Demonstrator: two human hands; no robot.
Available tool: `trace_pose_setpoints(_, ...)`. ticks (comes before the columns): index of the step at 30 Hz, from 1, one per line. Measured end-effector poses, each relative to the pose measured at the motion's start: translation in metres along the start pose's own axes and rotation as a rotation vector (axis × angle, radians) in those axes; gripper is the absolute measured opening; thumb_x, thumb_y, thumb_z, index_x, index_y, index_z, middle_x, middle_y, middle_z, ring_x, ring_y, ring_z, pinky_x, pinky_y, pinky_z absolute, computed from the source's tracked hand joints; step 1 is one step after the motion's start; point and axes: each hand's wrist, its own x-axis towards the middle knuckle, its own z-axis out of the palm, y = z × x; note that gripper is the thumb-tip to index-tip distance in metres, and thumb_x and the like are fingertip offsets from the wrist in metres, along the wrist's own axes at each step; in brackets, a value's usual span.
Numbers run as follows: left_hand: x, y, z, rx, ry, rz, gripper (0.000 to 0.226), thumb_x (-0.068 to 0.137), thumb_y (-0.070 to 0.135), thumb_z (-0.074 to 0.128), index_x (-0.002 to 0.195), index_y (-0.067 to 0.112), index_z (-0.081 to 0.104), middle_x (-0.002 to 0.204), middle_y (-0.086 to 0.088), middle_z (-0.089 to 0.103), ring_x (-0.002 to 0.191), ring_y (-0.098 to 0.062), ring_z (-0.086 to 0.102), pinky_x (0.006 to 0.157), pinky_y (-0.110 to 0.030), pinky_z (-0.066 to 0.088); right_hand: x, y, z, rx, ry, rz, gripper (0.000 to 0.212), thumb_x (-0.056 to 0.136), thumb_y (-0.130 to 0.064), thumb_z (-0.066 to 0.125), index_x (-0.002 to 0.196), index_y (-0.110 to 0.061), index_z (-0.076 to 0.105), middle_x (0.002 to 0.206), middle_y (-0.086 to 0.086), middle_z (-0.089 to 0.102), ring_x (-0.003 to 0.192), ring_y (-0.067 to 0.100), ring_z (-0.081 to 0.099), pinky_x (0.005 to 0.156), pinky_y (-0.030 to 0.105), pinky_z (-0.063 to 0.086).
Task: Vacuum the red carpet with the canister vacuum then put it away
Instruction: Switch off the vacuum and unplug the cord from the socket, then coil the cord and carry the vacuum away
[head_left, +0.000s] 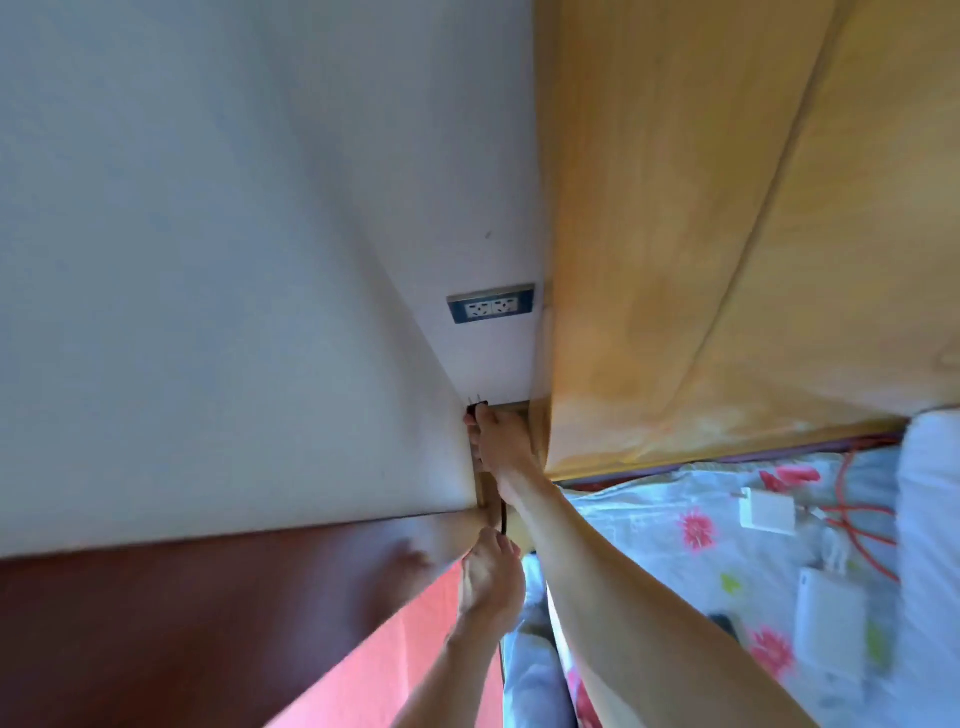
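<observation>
Pinched in the fingertips of the right hand (501, 441): the black plug (474, 409), with bare prongs aimed toward 12 o'clock, just short of the double wall socket (491, 304) and not touching it. At 6 o'clock from there, closed round the black cord (503, 514) with the left hand (488, 582). Blurred there, but seemingly a light, curled grip.

No sight of the canister vacuum itself. Only its lead in view, dropping toward 6 o'clock beside the red carpet (374, 649), with the bed (649, 519) off at 4 o'clock.

Probably a light, hard plug on a limp, slightly springy lead: easy to lift, but apt to twist, sag and drag. Best held by the moulded body behind the prongs, never by the metal and never by the cord alone. Likely a snug fit in the socket, so calling for a straight push or pull along the prongs rather than a sideways wrench. Worth keeping some slack below, so that no tug from the vacuum end reaches the plug.
</observation>
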Motion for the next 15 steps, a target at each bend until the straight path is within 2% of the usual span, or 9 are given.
trace_pose_setpoints(2, -0.021, -0.009, -0.006, 0.047, 0.018, 0.092, 0.026, 0.102, 0.014, 0.036, 0.1, 0.005, 0.06, 0.115, -0.018, 0.069, 0.105, -0.035, 0.062, 0.077, -0.035, 0.042, -0.023, -0.001, -0.007, 0.178, -0.066, 0.017, 0.034, 0.106, -0.029, 0.036, 0.08, -0.02, 0.056, 0.056, -0.007, 0.051, 0.039, 0.003, 0.041, 0.038, 0.017, 0.031)
trace_pose_setpoints(4, -0.041, -0.024, -0.016, 0.12, 0.014, 0.145, 0.027, 0.102, 0.017, 0.039, 0.104, 0.005, 0.063, 0.111, -0.017, 0.069, 0.105, -0.035, 0.062, 0.076, -0.034, 0.039, -0.046, 0.001, -0.018, 0.285, 0.006, 0.051, 0.034, 0.105, -0.03, 0.041, 0.079, -0.015, 0.056, 0.052, -0.005, 0.041, 0.028, 0.003, 0.029, 0.032, 0.014, 0.02)
trace_pose_setpoints(7, -0.08, -0.056, -0.035, 0.242, 0.004, 0.317, 0.021, 0.1, 0.026, 0.048, 0.096, 0.012, 0.062, 0.099, -0.017, 0.07, 0.096, -0.032, 0.064, 0.073, -0.035, 0.04, -0.093, 0.028, -0.029, 0.393, 0.056, 0.091, 0.03, 0.104, -0.028, 0.043, 0.078, -0.014, 0.05, 0.058, -0.001, 0.028, 0.027, 0.004, 0.021, 0.033, 0.012, 0.016)
trace_pose_setpoints(10, -0.128, -0.102, -0.067, 0.331, -0.035, 0.464, 0.017, 0.091, 0.034, 0.057, 0.094, 0.018, 0.063, 0.089, -0.004, 0.067, 0.085, -0.022, 0.063, 0.067, -0.029, 0.037, -0.151, 0.06, -0.034, 0.544, 0.016, 0.184, 0.032, 0.106, -0.025, 0.042, 0.077, -0.013, 0.048, 0.06, 0.0, 0.029, 0.029, 0.005, 0.025, 0.033, 0.014, 0.02)
trace_pose_setpoints(12, -0.163, -0.139, -0.092, 0.421, -0.059, 0.534, 0.005, 0.086, 0.032, 0.063, 0.085, 0.029, 0.059, 0.087, 0.004, 0.066, 0.08, -0.015, 0.063, 0.063, -0.02, 0.039, -0.201, 0.081, -0.029, 0.638, -0.032, 0.219, 0.033, 0.107, -0.025, 0.039, 0.078, -0.011, 0.048, 0.062, -0.001, 0.03, 0.031, 0.005, 0.026, 0.033, 0.015, 0.024)
trace_pose_setpoints(15, -0.211, -0.189, -0.129, 0.484, -0.008, 0.598, 0.011, 0.085, 0.03, 0.067, 0.086, 0.035, 0.057, 0.086, 0.011, 0.06, 0.076, -0.009, 0.059, 0.061, -0.016, 0.038, -0.273, 0.109, -0.013, 0.768, -0.057, 0.238, 0.034, 0.108, -0.022, 0.036, 0.078, -0.009, 0.048, 0.061, -0.001, 0.033, 0.031, 0.004, 0.028, 0.032, 0.016, 0.025)
